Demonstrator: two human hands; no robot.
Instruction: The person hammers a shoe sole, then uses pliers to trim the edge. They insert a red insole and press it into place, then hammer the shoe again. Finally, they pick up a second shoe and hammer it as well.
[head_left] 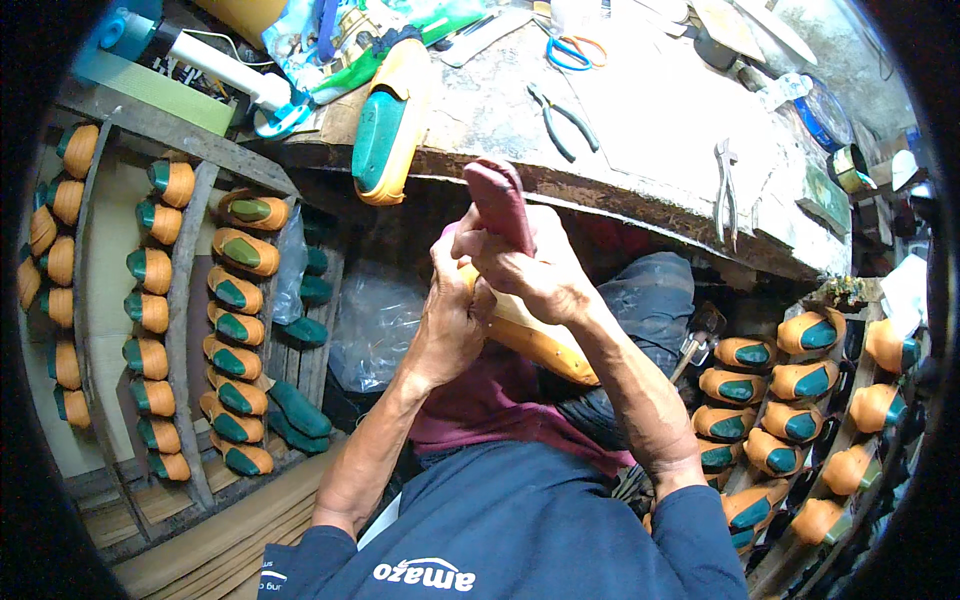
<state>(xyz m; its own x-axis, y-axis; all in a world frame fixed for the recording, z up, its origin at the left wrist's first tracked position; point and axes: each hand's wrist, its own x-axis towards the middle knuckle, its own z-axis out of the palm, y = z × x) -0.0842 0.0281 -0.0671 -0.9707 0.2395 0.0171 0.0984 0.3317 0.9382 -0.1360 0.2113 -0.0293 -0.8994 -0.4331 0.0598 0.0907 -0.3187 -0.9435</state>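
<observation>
Both hands are closed around work held over my lap, in front of the bench edge. My left hand (452,312) grips a yellow-orange shoe last (550,348), whose bare end sticks out to the lower right between my forearms. A maroon, round-ended piece (497,200) points up past the hands, with the fingers of my right hand (535,275) wrapped about its lower part. My fingers hide where the piece and the last meet, so I cannot tell whether they are joined. Beyond them, another orange last with a green sole piece (380,130) overhangs the bench edge.
On the bench (660,120) lie dark-handled pliers (563,122), blue-and-orange-handled scissors (575,52) and metal pincers (726,190). Racks of orange-and-green shoes stand at the left (240,297) and right (785,415). Clear plastic (375,325) hangs left of my lap.
</observation>
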